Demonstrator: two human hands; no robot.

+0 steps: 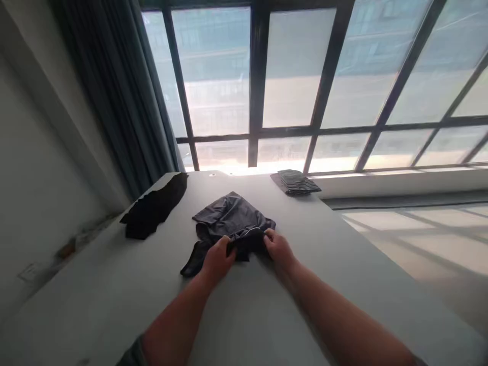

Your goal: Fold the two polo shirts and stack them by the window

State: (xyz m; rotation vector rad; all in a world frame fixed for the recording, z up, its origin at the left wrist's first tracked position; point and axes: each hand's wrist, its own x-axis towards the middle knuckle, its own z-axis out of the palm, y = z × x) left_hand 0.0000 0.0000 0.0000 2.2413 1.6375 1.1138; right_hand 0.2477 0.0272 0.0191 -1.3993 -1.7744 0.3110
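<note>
Lying crumpled, grey garment (231, 221) gripped at near edge by both hands (247, 251).

A black cloth (154, 207) lies at the bench's (95, 300) left edge — a folded striped cloth (295, 182) sits at the far side, below the window (305, 76).

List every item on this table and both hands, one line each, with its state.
Crumpled dark grey fabric garment: bunched, lying on the table, near edge gripped by both hands.
Black cloth: lying loose at the table's left edge, untouched.
Folded striped cloth: folded flat at the far edge, untouched.
Left hand: closed on the garment.
Right hand: closed on the garment.
Pale grey table: bearing all three cloths.
</note>
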